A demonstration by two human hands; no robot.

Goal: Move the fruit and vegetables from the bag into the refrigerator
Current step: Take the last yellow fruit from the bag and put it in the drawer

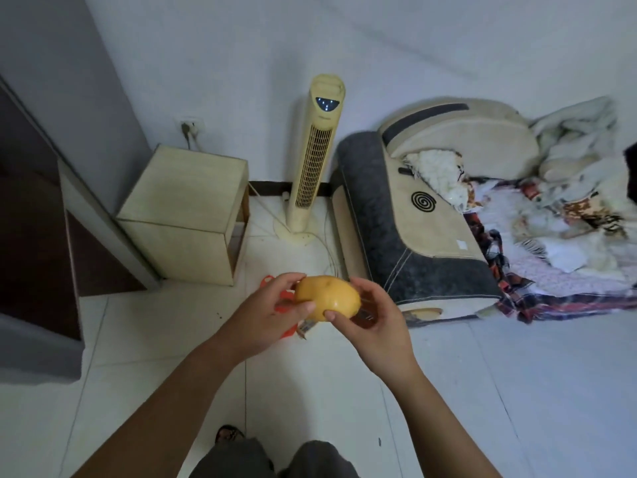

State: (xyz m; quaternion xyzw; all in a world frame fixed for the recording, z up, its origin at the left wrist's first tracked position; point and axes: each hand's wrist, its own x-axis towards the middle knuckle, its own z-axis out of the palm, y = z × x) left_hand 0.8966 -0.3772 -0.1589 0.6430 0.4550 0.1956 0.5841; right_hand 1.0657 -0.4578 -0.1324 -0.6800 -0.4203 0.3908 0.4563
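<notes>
A yellow-orange oval fruit [325, 296] is held between both hands over the tiled floor. My left hand [265, 312] grips its left end with thumb and fingers. My right hand [374, 322] grips its right end, thumb underneath. Beneath the hands an orange-red plastic bag [281, 307] lies on the floor, mostly hidden by my left hand. At the far left stands the grey refrigerator [86, 108]; I cannot tell whether its door is open.
A pale wooden cabinet [186, 212] stands beside the refrigerator. A yellow tower fan [315, 157] with trailing cords stands by the wall. A beige and grey sofa [413, 219] heaped with blankets fills the right. My legs [275, 460] show at the bottom edge.
</notes>
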